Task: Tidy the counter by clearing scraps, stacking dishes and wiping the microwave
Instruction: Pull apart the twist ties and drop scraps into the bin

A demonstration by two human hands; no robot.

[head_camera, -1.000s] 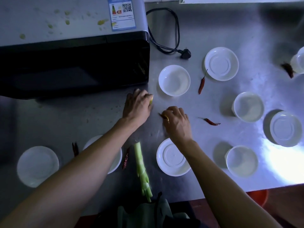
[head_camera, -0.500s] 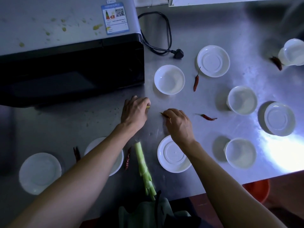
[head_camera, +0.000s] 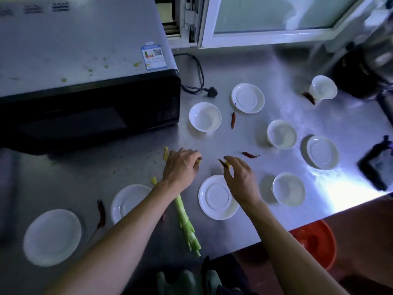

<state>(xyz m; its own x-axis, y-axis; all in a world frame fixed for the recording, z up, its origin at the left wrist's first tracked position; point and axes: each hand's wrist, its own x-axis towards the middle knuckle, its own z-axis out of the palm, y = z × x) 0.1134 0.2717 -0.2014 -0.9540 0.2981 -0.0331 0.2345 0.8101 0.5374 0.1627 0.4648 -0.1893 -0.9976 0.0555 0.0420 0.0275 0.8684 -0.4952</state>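
Yellow scrap (head_camera: 198, 160) pinched under left hand (head_camera: 180, 167), middle of frame. Right hand (head_camera: 240, 179) pinches small red-yellow scrap (head_camera: 224, 163) above counter (head_camera: 276, 67). Best: keep pinch tight, grab red chili (head_camera: 249, 154) nearby, drop all in orange bin (head_camera: 314, 241), lower right.

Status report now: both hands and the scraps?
Left hand on yellow scraps. Right hand pinches scrap. Chillies, green stalk not yet cleared; dishes unstacked.

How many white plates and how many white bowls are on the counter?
White plates: 5
White bowls: 4
Total: 9 dishes
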